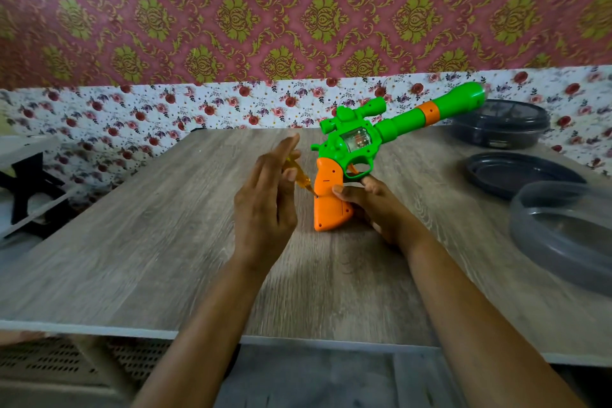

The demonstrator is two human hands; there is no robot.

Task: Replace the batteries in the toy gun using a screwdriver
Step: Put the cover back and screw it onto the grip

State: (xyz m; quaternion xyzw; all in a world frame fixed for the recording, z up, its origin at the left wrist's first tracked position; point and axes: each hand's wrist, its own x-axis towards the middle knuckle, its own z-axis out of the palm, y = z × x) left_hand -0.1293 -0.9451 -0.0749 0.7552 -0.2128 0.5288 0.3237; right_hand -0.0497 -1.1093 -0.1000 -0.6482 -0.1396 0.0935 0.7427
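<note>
Unscrewing step in hand, by the look of it. Toy gun (361, 139) propped upright on the table (165, 225), butt of the orange grip (329, 199) down on the wood, green barrel slanting up and away to the right. Right hand (374, 205) wrapped around the far side of the grip, thumb pressed on its near face, fingers closed behind and one up near the trigger guard: clamped on the gun to steady it. Left hand (268, 195) just left of the grip, fingers mostly straight and loosely together, a yellow see-through screwdriver (299, 175) lying between fingers and thumb; more a rolling hold between fingertips than a fist. Tip angled down and right, meeting the left edge of the grip at a small dark screw hole. Battery cover not yet off; seam lines on the grip shut. No spare batteries visible near the gun. Right of the gun, well apart: a dark round container (500, 124), a dark lid (520, 172), a clear round lid (563, 232).

Next move, as a judgement: tip seated squarely, steady inward pressure, turning until the screw backs out, grip held firm against tipping.
</note>
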